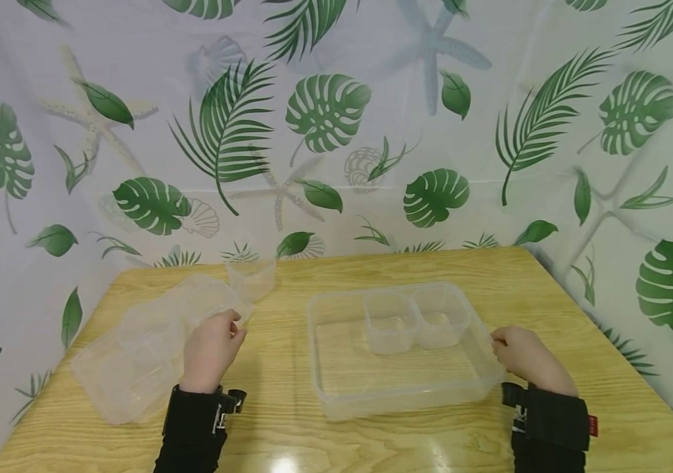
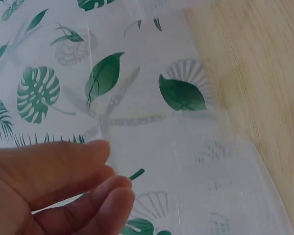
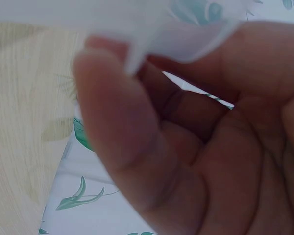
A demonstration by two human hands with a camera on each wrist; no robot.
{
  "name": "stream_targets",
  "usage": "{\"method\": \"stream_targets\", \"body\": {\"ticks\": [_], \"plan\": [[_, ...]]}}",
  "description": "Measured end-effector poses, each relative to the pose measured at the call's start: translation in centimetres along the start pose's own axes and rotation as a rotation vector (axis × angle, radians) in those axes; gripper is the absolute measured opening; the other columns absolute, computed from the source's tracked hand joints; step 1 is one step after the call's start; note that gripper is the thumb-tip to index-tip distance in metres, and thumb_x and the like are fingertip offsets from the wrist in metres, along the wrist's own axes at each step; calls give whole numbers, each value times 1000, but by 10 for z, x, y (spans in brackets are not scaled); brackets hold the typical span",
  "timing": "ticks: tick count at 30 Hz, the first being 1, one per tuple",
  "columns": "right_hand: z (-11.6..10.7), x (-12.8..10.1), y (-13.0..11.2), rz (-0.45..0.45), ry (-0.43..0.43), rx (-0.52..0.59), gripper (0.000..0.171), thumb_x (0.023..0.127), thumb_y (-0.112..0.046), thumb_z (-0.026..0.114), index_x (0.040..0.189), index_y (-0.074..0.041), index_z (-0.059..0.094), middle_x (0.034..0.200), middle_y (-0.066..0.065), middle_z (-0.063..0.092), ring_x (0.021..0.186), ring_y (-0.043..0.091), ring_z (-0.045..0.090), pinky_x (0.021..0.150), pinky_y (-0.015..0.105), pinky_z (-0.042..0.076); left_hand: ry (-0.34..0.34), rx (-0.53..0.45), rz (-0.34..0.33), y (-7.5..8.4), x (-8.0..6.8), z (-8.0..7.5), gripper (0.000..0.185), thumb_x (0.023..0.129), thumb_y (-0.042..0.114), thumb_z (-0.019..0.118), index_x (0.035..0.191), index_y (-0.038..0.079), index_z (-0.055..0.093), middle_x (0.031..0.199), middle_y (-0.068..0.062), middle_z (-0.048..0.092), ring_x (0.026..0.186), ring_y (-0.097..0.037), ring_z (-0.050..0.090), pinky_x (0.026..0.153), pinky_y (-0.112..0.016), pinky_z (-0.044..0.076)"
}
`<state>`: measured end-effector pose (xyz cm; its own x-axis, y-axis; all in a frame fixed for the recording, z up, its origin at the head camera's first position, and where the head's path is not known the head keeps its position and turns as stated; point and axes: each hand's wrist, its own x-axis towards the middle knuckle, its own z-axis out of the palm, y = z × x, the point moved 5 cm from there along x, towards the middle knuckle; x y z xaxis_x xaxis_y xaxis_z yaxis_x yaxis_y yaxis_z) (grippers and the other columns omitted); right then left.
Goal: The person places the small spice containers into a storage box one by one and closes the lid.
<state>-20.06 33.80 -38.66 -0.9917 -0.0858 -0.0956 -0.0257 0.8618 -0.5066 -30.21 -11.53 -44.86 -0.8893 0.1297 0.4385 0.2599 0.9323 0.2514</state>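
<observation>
A clear plastic container point(image 1: 336, 368) with two small inner compartments point(image 1: 416, 318) sits at the middle of the wooden table. My right hand point(image 1: 522, 358) grips its right rim; in the right wrist view the thumb point(image 3: 117, 127) and curled fingers pinch the translucent rim point(image 3: 181, 44). A clear lid point(image 1: 135, 348) lies to the left. My left hand point(image 1: 212, 348) is at the lid's right edge, and in the left wrist view its fingers point(image 2: 95, 196) are loosely bent beside the lid point(image 2: 210, 186) with nothing pinched between them.
A small clear cup point(image 1: 252, 277) stands behind the lid near the back of the table point(image 1: 549, 289). A leaf-patterned curtain point(image 1: 324, 118) closes off the back and both sides. Bare wood shows along the front edge.
</observation>
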Motion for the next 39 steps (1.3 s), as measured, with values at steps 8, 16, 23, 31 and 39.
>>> {"method": "stream_targets", "body": {"ticks": [8, 16, 23, 31, 39], "plan": [[0, 2, 1, -4, 8, -34, 28, 91, -1, 40, 63, -7, 41, 56, 1, 35, 48, 14, 34, 46, 28, 30, 15, 71, -122, -47, -9, -16, 28, 79, 24, 67, 101, 9, 60, 80, -7, 56, 53, -17, 48, 47, -31, 36], [1, 2, 1, -1, 10, -26, 27, 91, -1, 40, 65, -7, 44, 57, 1, 37, 48, 14, 35, 46, 28, 31, 3, 21, -283, -17, -23, -101, 23, 81, 14, 62, 98, -3, 60, 83, -20, 57, 59, -29, 52, 47, -39, 40], [1, 3, 2, -7, 17, -32, 28, 91, -1, 40, 64, -7, 45, 57, 0, 38, 48, 14, 36, 46, 28, 32, -135, 0, -400, -24, -31, -118, 30, 81, 14, 60, 100, -9, 56, 89, -26, 55, 65, -34, 55, 46, -42, 43], [1, 2, 1, 1, 14, -32, 27, 91, -1, 40, 64, -5, 45, 56, 0, 37, 48, 14, 35, 46, 28, 32, -282, -37, -430, -33, -33, -113, 30, 82, 16, 57, 91, -13, 58, 85, -27, 58, 62, -30, 56, 44, -40, 43], [1, 1, -1, -2, 18, -31, 27, 90, -1, 40, 64, -6, 44, 56, 0, 37, 48, 14, 35, 46, 28, 31, -363, -58, -458, -39, -35, -104, 27, 84, 18, 55, 70, -5, 55, 61, -9, 50, 52, -21, 46, 43, -34, 39]]}}
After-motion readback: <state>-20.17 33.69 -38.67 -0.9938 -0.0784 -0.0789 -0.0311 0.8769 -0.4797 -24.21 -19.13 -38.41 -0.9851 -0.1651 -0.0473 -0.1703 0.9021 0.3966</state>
